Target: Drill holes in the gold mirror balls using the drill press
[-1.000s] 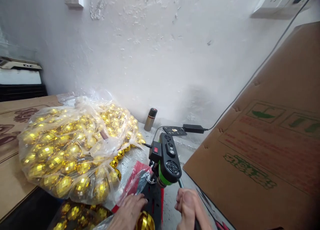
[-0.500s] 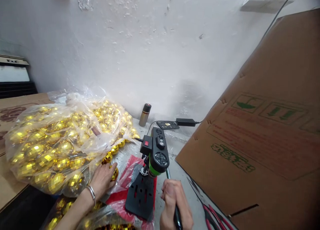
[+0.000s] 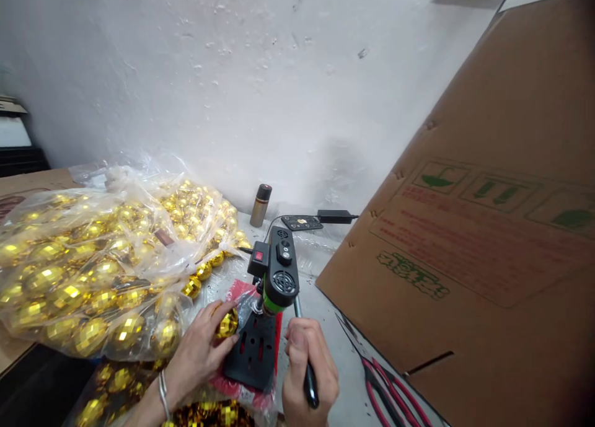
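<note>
In my left hand [image 3: 198, 346] is a shiny gold disco-ball bauble [image 3: 227, 323], held between thumb and fingers at the left edge of a black slotted base plate [image 3: 251, 365]. Above the plate stands a small black bench drill [image 3: 282, 263] with a green ring and a red switch. My right hand [image 3: 309, 368] is closed round the drill's lever [image 3: 311, 390], whose dark grip end pokes out below the fist. Clear plastic and a red sheet [image 3: 242, 287] lie under the plate. The drill's tip is partly hidden by its body.
A big clear bag [image 3: 93, 272] of gold baubles fills the left, with more baubles [image 3: 106, 390] below it. Red-handled scissors [image 3: 385, 383] lie beside a large cardboard box [image 3: 465, 228] on the right. A bottle [image 3: 261, 205] and a black power adapter [image 3: 335, 216] are near the wall.
My left hand has moved right with a bauble, from beside the bag to the base plate's edge. My right hand stays on the lever. The whole view has shifted slightly.
</note>
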`<control>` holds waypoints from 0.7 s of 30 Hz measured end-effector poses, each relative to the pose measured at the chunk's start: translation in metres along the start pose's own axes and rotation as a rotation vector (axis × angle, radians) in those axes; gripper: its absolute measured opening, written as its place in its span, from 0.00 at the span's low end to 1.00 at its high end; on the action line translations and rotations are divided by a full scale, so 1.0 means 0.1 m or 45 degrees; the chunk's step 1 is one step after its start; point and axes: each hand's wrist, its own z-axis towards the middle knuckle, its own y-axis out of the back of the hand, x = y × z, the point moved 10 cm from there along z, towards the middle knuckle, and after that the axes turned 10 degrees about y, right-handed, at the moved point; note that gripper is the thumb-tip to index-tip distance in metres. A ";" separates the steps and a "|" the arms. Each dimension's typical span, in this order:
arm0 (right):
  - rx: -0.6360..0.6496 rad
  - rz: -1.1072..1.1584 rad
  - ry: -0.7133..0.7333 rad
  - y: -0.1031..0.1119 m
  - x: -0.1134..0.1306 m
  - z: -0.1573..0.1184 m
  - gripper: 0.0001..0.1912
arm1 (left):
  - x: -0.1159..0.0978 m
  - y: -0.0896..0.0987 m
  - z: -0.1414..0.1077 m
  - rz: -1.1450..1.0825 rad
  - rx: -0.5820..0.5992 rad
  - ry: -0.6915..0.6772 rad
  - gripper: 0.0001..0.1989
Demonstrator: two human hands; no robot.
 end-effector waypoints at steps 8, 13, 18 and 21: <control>0.004 0.031 -0.027 0.00 0.00 -0.05 0.12 | 0.21 -0.28 -0.10 0.328 -0.001 -0.124 0.28; -0.006 0.018 -0.010 0.00 0.02 -0.02 0.12 | 0.28 -0.27 -0.08 -0.122 0.009 0.037 0.28; 0.005 0.006 0.022 0.01 0.06 0.01 0.13 | 0.22 -0.29 -0.10 -0.092 -0.025 0.127 0.26; 0.005 0.010 0.022 0.02 0.05 0.00 0.13 | 0.18 -0.33 -0.14 -0.106 -0.009 0.118 0.24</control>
